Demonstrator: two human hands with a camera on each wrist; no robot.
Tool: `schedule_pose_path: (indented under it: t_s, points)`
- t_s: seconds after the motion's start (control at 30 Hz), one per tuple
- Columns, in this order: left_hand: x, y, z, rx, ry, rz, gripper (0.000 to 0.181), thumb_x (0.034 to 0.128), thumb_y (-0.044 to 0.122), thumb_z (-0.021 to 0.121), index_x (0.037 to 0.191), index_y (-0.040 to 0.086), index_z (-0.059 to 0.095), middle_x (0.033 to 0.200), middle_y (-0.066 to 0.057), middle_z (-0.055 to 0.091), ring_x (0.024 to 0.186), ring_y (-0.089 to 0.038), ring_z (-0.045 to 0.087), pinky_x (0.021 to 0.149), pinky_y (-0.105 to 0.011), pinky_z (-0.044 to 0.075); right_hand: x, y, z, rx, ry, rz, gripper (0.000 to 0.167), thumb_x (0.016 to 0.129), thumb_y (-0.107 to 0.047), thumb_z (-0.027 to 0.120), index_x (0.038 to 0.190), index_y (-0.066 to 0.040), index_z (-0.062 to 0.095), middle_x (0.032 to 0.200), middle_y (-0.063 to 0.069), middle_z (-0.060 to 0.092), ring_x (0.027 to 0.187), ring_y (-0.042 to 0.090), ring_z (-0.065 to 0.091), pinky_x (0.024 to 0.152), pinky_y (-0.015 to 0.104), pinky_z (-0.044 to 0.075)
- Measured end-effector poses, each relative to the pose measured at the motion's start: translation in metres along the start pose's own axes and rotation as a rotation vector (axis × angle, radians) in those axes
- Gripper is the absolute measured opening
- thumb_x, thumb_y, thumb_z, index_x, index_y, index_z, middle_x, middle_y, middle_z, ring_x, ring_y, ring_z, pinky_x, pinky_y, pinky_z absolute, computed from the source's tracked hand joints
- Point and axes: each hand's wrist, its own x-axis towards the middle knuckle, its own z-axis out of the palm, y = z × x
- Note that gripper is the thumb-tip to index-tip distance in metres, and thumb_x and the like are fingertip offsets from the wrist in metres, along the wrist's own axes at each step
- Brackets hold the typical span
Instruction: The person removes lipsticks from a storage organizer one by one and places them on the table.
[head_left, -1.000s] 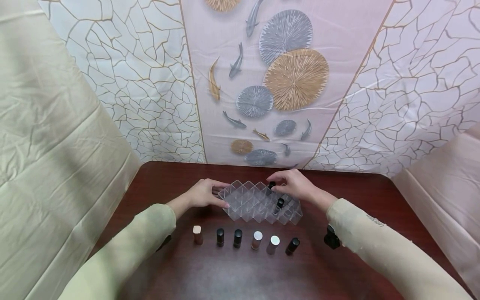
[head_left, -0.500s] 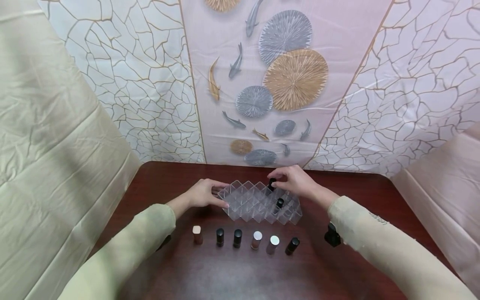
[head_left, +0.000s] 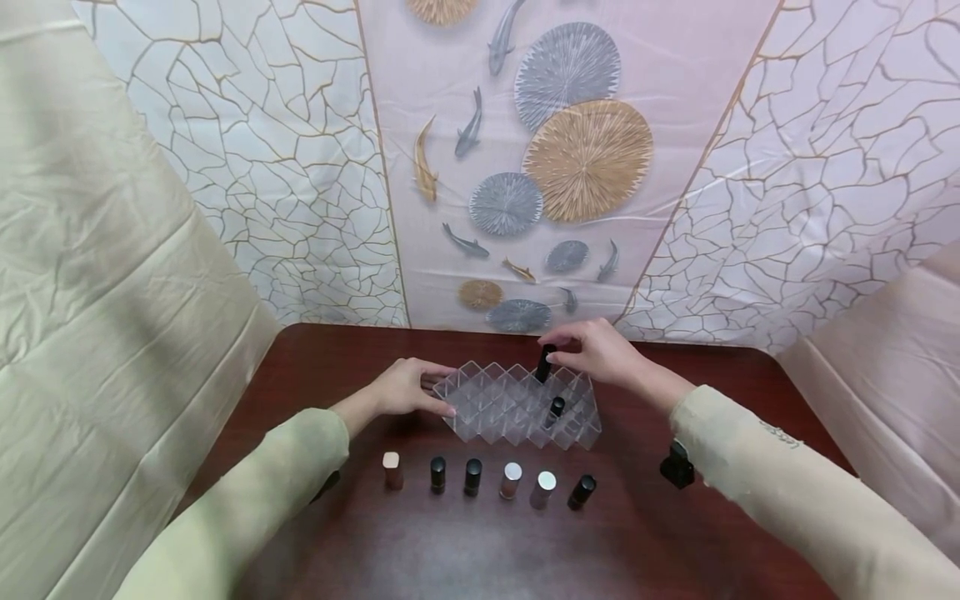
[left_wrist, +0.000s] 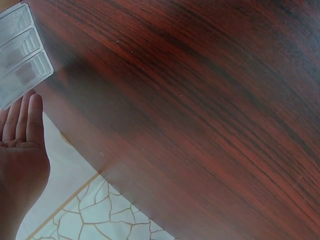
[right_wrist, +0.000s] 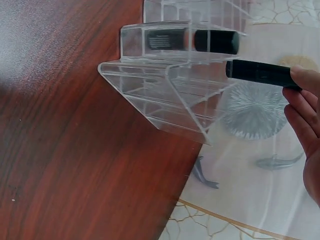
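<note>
A clear acrylic lipstick organizer point(head_left: 491, 408) with diamond-shaped compartments stands on the table. My left hand point(head_left: 403, 387) holds its left end, thumb at the front and fingers at the back; in the left wrist view the fingers point(left_wrist: 35, 120) lie straight against it. My right hand point(head_left: 600, 352) pinches a black lipstick point(head_left: 545, 365) by its upper end, above the organizer's back right compartments. The right wrist view shows this lipstick's lower end apart from the compartments. A second black lipstick point(head_left: 556, 408) sits in a compartment nearer the front right.
In front of the organizer, a row stands on the dark wood table point(head_left: 450, 550): a lipstick with a beige cap point(head_left: 392, 468), several black ones point(head_left: 472, 477), and two with pale caps point(head_left: 511, 479). A patterned cloth point(head_left: 517, 250) hangs behind the table's back edge.
My right hand has risen with the black lipstick, drawing it up out of the organizer. The left hand has stayed on the organizer's left end.
</note>
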Motion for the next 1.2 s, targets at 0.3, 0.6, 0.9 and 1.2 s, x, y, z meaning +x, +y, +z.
schedule_pose_path:
  t_s: [0.3, 0.6, 0.9, 1.2]
  points:
    - [-0.001, 0.002, 0.0, 0.002, 0.001, 0.006, 0.076, 0.0825, 0.03, 0.095, 0.147, 0.004, 0.065, 0.135, -0.015, 0.072, 0.123, -0.03, 0.071, 0.107, -0.047, 0.056, -0.004, -0.009, -0.014, -0.013, 0.047, -0.052, 0.029, 0.092, -0.009, 0.084, 0.12, -0.011, 0.082, 0.109, 0.005, 0.082, 0.099, 0.023, 0.078, 0.08, 0.047, 0.062]
    - [-0.002, 0.004, 0.0, 0.001, 0.001, -0.01, 0.075, 0.0834, 0.029, 0.094, 0.148, 0.005, 0.064, 0.136, -0.015, 0.072, 0.124, -0.03, 0.07, 0.108, -0.046, 0.055, -0.014, -0.019, -0.024, -0.043, 0.06, -0.102, 0.027, 0.092, -0.01, 0.085, 0.119, -0.012, 0.082, 0.11, 0.002, 0.082, 0.103, 0.022, 0.078, 0.083, 0.044, 0.061]
    - [-0.001, 0.003, -0.001, 0.007, -0.001, 0.0, 0.076, 0.0827, 0.03, 0.095, 0.147, 0.003, 0.064, 0.132, -0.015, 0.074, 0.122, -0.029, 0.072, 0.105, -0.044, 0.057, -0.03, -0.029, -0.033, -0.072, 0.051, -0.112, 0.028, 0.092, -0.011, 0.085, 0.12, -0.015, 0.082, 0.113, -0.003, 0.081, 0.104, 0.018, 0.077, 0.084, 0.042, 0.06]
    - [-0.001, 0.002, 0.0, 0.005, -0.002, -0.01, 0.077, 0.0821, 0.032, 0.095, 0.148, 0.006, 0.065, 0.133, -0.012, 0.074, 0.122, -0.027, 0.072, 0.105, -0.043, 0.057, -0.05, -0.033, -0.041, -0.08, 0.088, -0.161, 0.03, 0.091, -0.008, 0.085, 0.119, -0.018, 0.082, 0.112, -0.006, 0.081, 0.101, 0.015, 0.077, 0.081, 0.04, 0.061]
